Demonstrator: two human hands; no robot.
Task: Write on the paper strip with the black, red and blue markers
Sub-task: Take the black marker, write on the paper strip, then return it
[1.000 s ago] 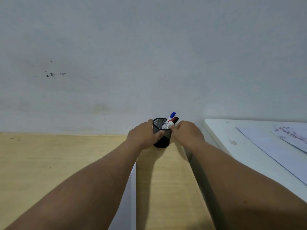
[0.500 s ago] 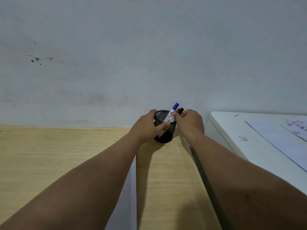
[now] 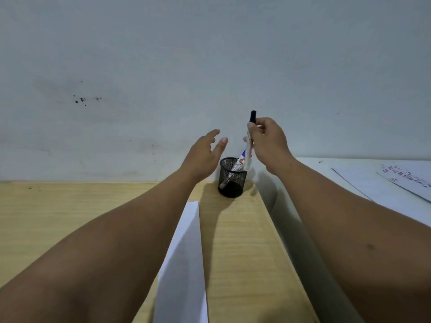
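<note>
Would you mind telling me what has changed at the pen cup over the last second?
The right hand has lifted the black-capped marker up out of the mesh cup. The left hand has let go of the cup and opened. The cup, the blue-capped marker inside and the paper strip stayed put.

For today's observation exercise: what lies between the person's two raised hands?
In the head view, the gap between the open left hand and the right hand holds the black-capped marker it grips, with the mesh pen cup just below.
</note>
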